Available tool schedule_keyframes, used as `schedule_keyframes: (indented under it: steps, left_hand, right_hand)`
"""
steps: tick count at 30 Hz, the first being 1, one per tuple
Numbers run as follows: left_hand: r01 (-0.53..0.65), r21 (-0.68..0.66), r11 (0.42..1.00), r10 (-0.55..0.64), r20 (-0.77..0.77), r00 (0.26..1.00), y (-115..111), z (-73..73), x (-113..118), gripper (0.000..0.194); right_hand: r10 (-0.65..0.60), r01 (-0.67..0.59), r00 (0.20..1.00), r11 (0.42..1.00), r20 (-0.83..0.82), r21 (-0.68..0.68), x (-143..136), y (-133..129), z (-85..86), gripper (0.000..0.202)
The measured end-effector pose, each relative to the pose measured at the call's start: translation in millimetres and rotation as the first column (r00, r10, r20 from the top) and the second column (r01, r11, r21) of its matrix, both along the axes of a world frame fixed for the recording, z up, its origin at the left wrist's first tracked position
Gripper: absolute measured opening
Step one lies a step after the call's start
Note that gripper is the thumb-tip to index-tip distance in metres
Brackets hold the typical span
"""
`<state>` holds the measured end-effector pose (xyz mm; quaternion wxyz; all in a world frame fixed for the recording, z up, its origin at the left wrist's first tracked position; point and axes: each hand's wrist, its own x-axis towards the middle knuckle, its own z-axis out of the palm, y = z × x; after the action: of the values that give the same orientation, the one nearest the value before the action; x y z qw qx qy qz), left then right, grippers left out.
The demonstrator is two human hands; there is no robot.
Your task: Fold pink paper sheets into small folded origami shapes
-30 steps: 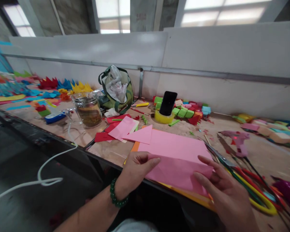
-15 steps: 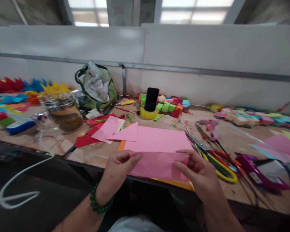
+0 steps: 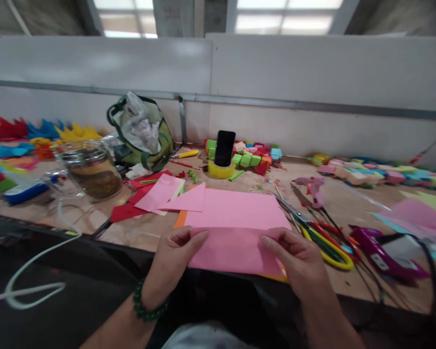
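Note:
A sheet of pink paper [image 3: 232,249] is held up at the table's front edge between my two hands. My left hand [image 3: 178,252] pinches its upper left corner, thumb on the near face. At the upper right corner my right hand [image 3: 292,252] grips it the same way. Behind it another pink sheet [image 3: 240,208] lies flat, with orange paper [image 3: 180,219] showing at its left side. A folded pink triangle [image 3: 189,199] overlaps the flat sheet's left edge. Scissors with yellow handles [image 3: 343,261] lie to the right of my right hand.
A glue gun [image 3: 314,189] and a purple tool [image 3: 385,257] with a cord lie at the right. A phone [image 3: 224,148] leans upright in a yellow tape roll [image 3: 221,169]. Left stand a glass jar [image 3: 90,169] and a green bag [image 3: 163,140]. Red paper [image 3: 125,212] lies nearby.
The held pink sheet looks flatter and smoother now, and my right hand's fingers have curled in more at its corner. The whole view has shifted slightly.

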<state>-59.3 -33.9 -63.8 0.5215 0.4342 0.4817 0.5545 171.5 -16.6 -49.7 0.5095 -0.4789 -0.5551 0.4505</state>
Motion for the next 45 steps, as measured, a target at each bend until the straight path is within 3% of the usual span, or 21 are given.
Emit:
schedule_keyframes:
  steps: [6, 15, 20, 28, 38, 45]
  left_hand:
    - [0.040, 0.010, 0.999, -0.040, 0.041, 0.998, 1, 0.8, 1, 0.034]
    - [0.030, 0.038, 0.999, -0.035, 0.155, 0.987, 2, 0.3, 0, 0.029]
    - [0.009, 0.005, 1.000, -0.010, 0.116, 0.993, -1, 0.5, -2, 0.028]
    - [-0.020, -0.075, 0.997, 0.030, 0.137, 0.990, -8, 0.2, -4, 0.021]
    - [-0.059, -0.090, 0.994, 0.069, 0.110, 0.992, -9, -0.4, -3, 0.024]
    - [-0.036, -0.053, 0.998, 0.041, 0.086, 0.995, -9, -3.7, -5, 0.020]
  right_hand:
    - [-0.048, 0.049, 0.999, 0.997, 0.010, -0.052, 6, 4, -10.8, 0.019]
    - [-0.092, 0.093, 0.995, 0.994, 0.028, -0.054, 7, 4, -12.0, 0.021]
    - [-0.076, 0.075, 0.997, 0.996, -0.034, -0.038, 8, 3, -14.3, 0.017]
    - [-0.011, 0.013, 0.999, 0.999, -0.050, 0.030, -1, -2, -2.5, 0.018]
    - [0.010, -0.010, 0.995, 1.000, -0.101, 0.007, -3, -3, -1.8, 0.017]
    - [-0.001, 0.005, 0.998, 0.998, -0.068, 0.063, -2, -2, -3.3, 0.016]
